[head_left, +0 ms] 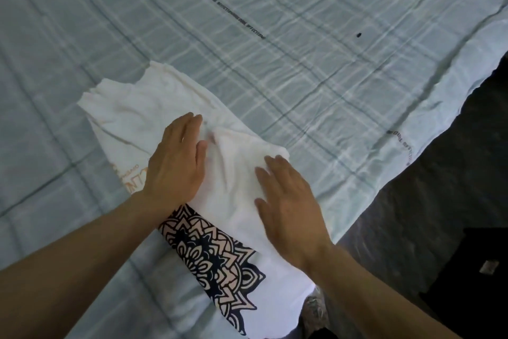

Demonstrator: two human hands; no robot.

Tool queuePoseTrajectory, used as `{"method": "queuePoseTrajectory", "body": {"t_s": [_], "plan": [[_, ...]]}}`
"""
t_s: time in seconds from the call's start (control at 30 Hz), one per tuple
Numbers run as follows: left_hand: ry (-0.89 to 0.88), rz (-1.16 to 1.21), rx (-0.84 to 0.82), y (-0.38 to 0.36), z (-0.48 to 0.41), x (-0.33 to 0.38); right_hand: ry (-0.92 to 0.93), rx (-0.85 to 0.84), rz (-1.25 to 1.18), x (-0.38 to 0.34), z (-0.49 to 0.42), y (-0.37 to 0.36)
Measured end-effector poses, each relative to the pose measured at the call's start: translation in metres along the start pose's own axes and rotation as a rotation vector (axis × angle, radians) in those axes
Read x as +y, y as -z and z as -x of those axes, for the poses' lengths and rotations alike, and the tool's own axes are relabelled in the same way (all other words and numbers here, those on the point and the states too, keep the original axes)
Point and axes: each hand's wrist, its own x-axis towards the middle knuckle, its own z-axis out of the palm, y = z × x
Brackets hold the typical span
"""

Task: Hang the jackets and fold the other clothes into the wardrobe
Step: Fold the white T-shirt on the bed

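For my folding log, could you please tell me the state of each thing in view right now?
White T-shirt: laid out, one side folded over its mandala print.
Left hand: open, fingers flat on the T-shirt.
Right hand: open, fingers flat on the T-shirt.
Checked bedsheet: spread out, lightly creased.

bed (302,36) w/ white t-shirt (132,108) on it

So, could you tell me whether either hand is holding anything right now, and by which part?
Nothing is gripped. The left hand and right hand both lie flat, fingers straight, on the folded-over middle of the white T-shirt on the bed.
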Motion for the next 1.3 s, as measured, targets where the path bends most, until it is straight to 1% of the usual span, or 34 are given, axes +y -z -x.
{"method": "queuePoseTrajectory", "body": {"t_s": [0.03,0.07,0.13,0.2,0.27,0.33,0.37,0.43,0.47,0.5,0.53,0.63,0.67,0.73,0.93,1.03,1.2,1.23,1.3], "plan": [[0.038,-0.072,-0.051,-0.002,0.000,-0.009,0.060,-0.064,0.031,-0.002,-0.007,-0.007],[0.061,-0.170,-0.135,-0.004,0.000,-0.018,0.100,-0.121,0.063,-0.002,-0.011,-0.015],[0.076,-0.322,-0.340,-0.010,-0.003,-0.034,0.121,-0.210,0.122,0.006,-0.014,-0.030],[0.068,-0.350,-0.460,-0.015,-0.007,-0.045,0.114,-0.237,0.163,0.014,-0.013,-0.038],[0.051,-0.305,-0.503,-0.014,-0.013,-0.050,0.105,-0.264,0.195,0.015,-0.012,-0.038],[0.035,-0.170,-0.458,-0.005,-0.015,-0.052,0.101,-0.278,0.195,0.009,-0.015,-0.035],[0.029,-0.077,-0.385,-0.003,-0.014,-0.051,0.075,-0.272,0.171,0.006,-0.014,-0.031],[0.077,0.107,-0.145,0.005,-0.015,-0.056,0.037,-0.202,0.093,-0.006,-0.024,-0.024],[0.108,0.140,-0.059,0.007,-0.018,-0.063,0.046,-0.160,0.079,-0.014,-0.032,-0.022],[0.129,0.123,-0.028,0.009,-0.021,-0.071,0.083,-0.133,0.084,-0.021,-0.041,-0.023],[0.131,0.059,-0.055,0.010,-0.025,-0.082,0.132,-0.128,0.091,-0.026,-0.052,-0.026],[0.030,-0.215,-0.266,0.006,-0.034,-0.111,0.234,-0.218,0.164,-0.031,-0.078,-0.042],[0.010,-0.265,-0.315,0.004,-0.036,-0.118,0.236,-0.246,0.212,-0.027,-0.082,-0.048],[0.012,-0.271,-0.357,0.002,-0.038,-0.126,0.214,-0.247,0.270,-0.017,-0.084,-0.056],[0.054,-0.239,-0.345,-0.007,-0.044,-0.128,0.182,-0.186,0.282,-0.006,-0.089,-0.070],[0.073,-0.223,-0.337,-0.012,-0.046,-0.126,0.180,-0.198,0.318,-0.007,-0.090,-0.072],[0.108,-0.229,-0.403,-0.002,-0.045,-0.117,0.186,-0.242,0.360,-0.010,-0.091,-0.068],[0.120,-0.238,-0.389,-0.001,-0.040,-0.112,0.198,-0.252,0.359,-0.010,-0.092,-0.066],[0.112,-0.226,-0.301,0.001,-0.017,-0.098,0.245,-0.283,0.336,-0.009,-0.092,-0.060]]}}
